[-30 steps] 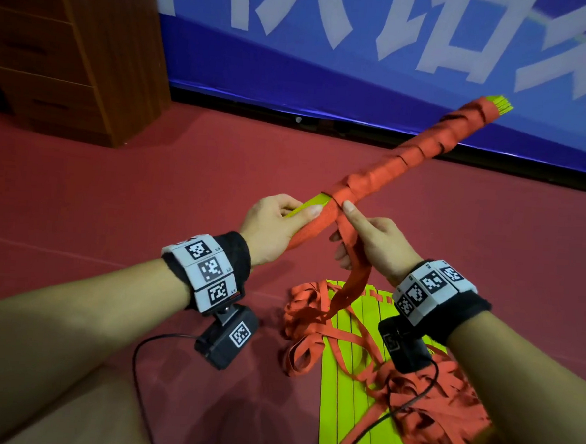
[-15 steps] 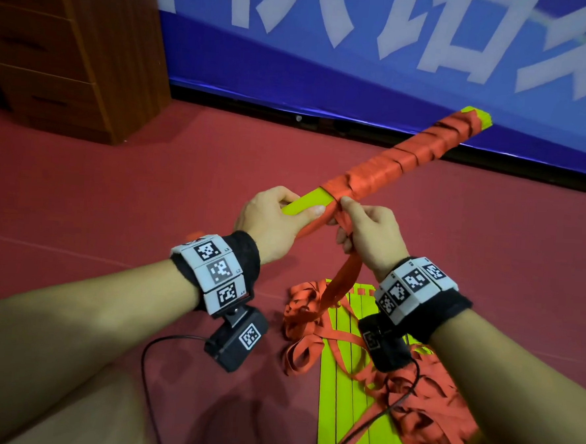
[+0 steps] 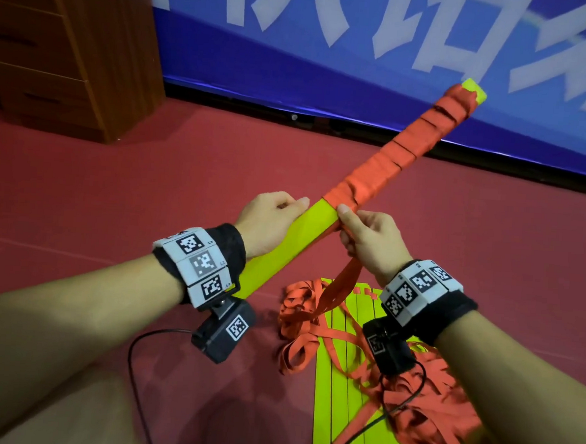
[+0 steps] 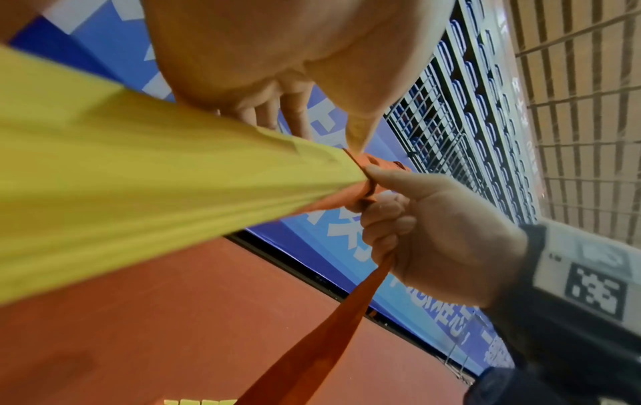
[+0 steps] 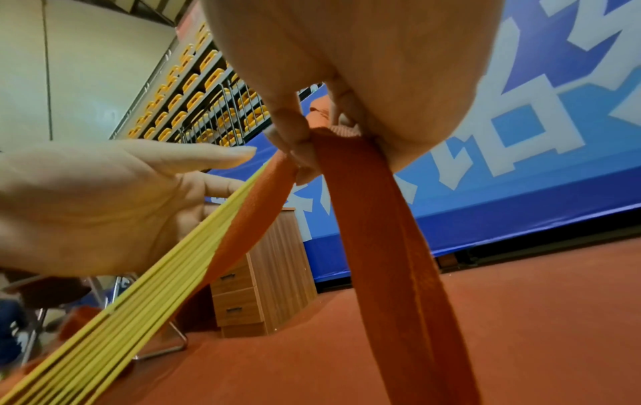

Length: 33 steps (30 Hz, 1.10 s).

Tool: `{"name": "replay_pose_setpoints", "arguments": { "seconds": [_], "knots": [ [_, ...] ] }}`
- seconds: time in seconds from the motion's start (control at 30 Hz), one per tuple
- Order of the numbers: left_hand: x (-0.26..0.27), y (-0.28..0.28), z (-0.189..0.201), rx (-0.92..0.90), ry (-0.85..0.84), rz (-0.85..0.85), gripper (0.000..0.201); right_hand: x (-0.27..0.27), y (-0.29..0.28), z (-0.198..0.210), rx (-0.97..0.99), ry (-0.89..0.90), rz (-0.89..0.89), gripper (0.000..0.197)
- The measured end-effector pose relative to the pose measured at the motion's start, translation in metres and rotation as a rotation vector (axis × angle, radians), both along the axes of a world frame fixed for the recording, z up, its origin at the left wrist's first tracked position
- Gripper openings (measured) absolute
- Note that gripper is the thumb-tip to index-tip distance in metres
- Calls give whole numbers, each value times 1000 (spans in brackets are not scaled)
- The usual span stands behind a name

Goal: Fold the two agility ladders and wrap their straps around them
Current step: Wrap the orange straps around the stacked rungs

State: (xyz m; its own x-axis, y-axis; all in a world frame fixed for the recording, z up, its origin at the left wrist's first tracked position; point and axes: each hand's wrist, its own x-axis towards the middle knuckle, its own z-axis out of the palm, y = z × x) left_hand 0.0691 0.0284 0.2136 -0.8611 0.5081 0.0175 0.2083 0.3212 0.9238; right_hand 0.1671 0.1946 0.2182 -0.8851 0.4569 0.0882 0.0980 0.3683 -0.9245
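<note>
I hold one folded agility ladder, a bundle of yellow-green rungs (image 3: 301,239), slanting up to the right. Orange strap winds round its far half (image 3: 384,162). My left hand (image 3: 271,213) holds the bare yellow part, thumb along the top edge and fingers round the far side (image 4: 270,115). My right hand (image 3: 366,233) pinches the orange strap (image 3: 339,286) against the bundle at the edge of the winding. The loose strap (image 5: 381,260) hangs from that hand to the floor. The second ladder (image 3: 347,379) lies flat below my hands with its strap in a tangle (image 3: 437,423).
A wooden drawer cabinet (image 3: 72,43) stands at the back left. A blue banner wall (image 3: 327,86) runs behind the red floor (image 3: 149,185). A black cable (image 3: 132,356) trails from the left wrist camera. Metal chair legs (image 5: 173,339) show in the right wrist view.
The bundle has turned so that its flat yellow face looks up, and more bare yellow shows. My right hand has drawn the strap tight at the winding's edge. Both hands sit slightly higher.
</note>
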Motion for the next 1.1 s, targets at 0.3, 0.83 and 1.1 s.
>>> {"name": "replay_pose_setpoints", "arguments": {
  "seconds": [0.3, 0.83, 1.1],
  "knots": [
    [11, -5, 18, 140, -527, -314, 68, 11, 0, 8, 12, 70, 192, 46],
    [9, -3, 3, 20, -73, -103, 71, 16, -3, 17, -196, -196, 155, 63],
    [18, -1, 7, -60, 139, 24, 72, 12, -10, 19, -111, -133, 111, 50]
  ]
}}
